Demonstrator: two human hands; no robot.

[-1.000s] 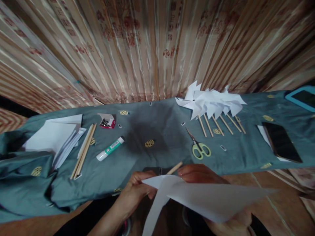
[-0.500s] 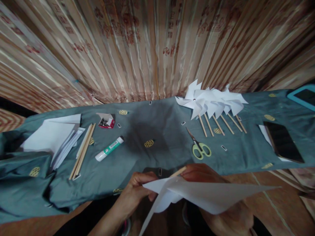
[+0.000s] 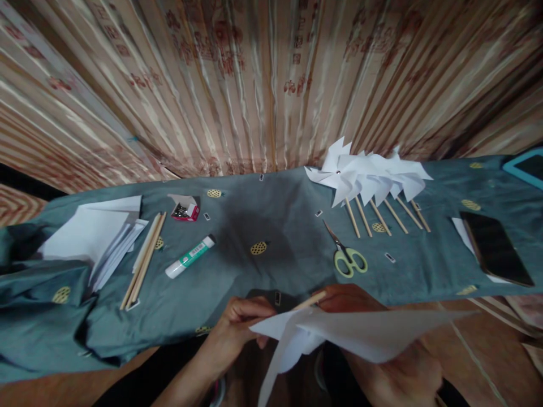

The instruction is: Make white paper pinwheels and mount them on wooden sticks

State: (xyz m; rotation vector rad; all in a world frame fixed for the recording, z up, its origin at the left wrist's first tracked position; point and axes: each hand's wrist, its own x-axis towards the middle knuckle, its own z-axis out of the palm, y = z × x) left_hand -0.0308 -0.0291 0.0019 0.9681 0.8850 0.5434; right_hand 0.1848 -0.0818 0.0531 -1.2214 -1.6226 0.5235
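Close to my body, over the table's front edge, I hold a white paper pinwheel (image 3: 356, 334) with long pointed blades. A pale wooden stick (image 3: 310, 301) pokes out behind its folded middle. My left hand (image 3: 246, 319) is closed at the pinwheel's left side, thumb and fingers pinched by a blade tip. On the other side my right hand (image 3: 354, 297) is curled round the pinwheel behind the paper, close to the stick's end. Paper covers most of the right fingers. Green-handled scissors (image 3: 348, 261) lie just beyond my right hand.
Several finished pinwheels (image 3: 382, 175) lie overlapped at the back right. A phone (image 3: 496, 246) rests on paper at right. Leftward are a glue stick (image 3: 190, 256), an open box of metal pins (image 3: 185, 209), wooden sticks (image 3: 143, 263) and paper sheets (image 3: 91, 229). A curtain (image 3: 263, 85) hangs behind.
The pinwheel has tilted slightly between my hands, and its lower blade has swung a little to the right. Both hands keep their hold. The whole view has shifted slightly.
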